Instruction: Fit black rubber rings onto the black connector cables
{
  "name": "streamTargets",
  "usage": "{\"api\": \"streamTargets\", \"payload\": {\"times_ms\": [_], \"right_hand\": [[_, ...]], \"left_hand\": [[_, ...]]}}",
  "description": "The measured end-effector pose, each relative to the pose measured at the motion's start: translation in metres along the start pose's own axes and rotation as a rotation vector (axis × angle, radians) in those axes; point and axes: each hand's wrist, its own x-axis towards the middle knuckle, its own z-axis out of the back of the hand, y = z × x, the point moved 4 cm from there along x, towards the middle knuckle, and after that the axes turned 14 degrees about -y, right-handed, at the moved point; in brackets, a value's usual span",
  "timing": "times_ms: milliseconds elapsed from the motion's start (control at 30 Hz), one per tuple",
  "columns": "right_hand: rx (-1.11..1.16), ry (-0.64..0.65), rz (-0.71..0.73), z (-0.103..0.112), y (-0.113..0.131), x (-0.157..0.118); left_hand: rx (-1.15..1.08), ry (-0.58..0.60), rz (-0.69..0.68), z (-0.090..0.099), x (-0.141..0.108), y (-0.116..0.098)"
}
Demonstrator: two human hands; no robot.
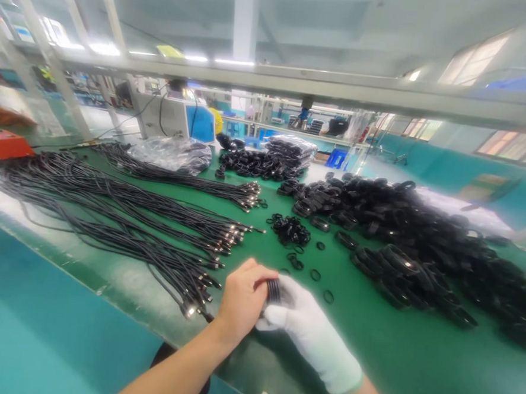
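Observation:
A small coil of black cable is held between both hands, low over the near side of the green table mat. My bare left hand grips its left side, thumb and fingers closed. My right hand, in a white glove, wraps round the other side with fingers curled. Part of the coil is hidden by the fingers. Just beyond the hands lie several loose black rings and a small heap of similar rings. To the left, straight black cables lie in bunches with their metal plugs toward the hands.
Coiled black cables form a large pile on the right, with another pile at the back. A clear plastic bag lies behind the straight cables. An orange-red box stands far left. The table's near edge runs below the cables.

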Motion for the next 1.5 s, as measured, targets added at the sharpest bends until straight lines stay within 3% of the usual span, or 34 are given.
{"api": "streamTargets", "payload": {"times_ms": [67,133,200,300,400,467,567,733,800,967,1267,1367,1433,1500], "right_hand": [[0.027,0.005,0.013,0.001,-0.001,0.001],[0.130,0.036,-0.028,0.002,-0.002,0.002],[0.286,0.081,-0.134,0.003,-0.003,0.002],[0.456,0.163,-0.300,0.001,-0.002,-0.001],[0.494,0.260,-0.394,-0.005,-0.001,-0.004],[0.465,0.269,-0.430,-0.006,-0.004,-0.005],[0.326,0.133,-0.315,0.000,-0.004,-0.001],[-0.094,-0.103,-0.063,0.012,0.002,0.004],[-0.106,-0.112,-0.033,0.012,0.002,0.005],[0.115,0.008,-0.037,0.008,-0.006,0.005],[0.015,-0.086,-0.061,-0.002,-0.007,0.007],[-0.050,-0.104,-0.047,-0.002,-0.010,0.008],[-0.092,-0.129,-0.023,0.002,-0.009,0.009],[-0.263,-0.236,0.039,0.015,-0.001,0.011]], "left_hand": [[-0.001,-0.010,0.016,-0.002,0.005,0.001],[0.043,0.063,0.022,-0.001,0.015,0.000],[0.019,0.228,0.063,0.004,0.027,-0.001],[-0.228,0.492,0.148,0.015,0.041,-0.003],[-0.486,0.714,0.173,0.020,0.042,-0.002],[-0.557,0.785,0.177,0.019,0.039,0.001],[-0.506,0.743,0.164,0.015,0.039,0.007],[-0.256,0.601,0.080,0.013,0.041,0.010],[-0.281,0.540,0.089,0.012,0.040,0.011],[-0.349,0.347,0.096,0.005,0.032,0.017],[-0.416,0.079,0.046,-0.006,0.023,0.012],[-0.399,0.071,0.010,-0.006,0.023,0.010],[-0.366,0.129,-0.009,-0.006,0.023,0.012],[-0.324,0.199,0.023,-0.006,0.025,0.019]]}}
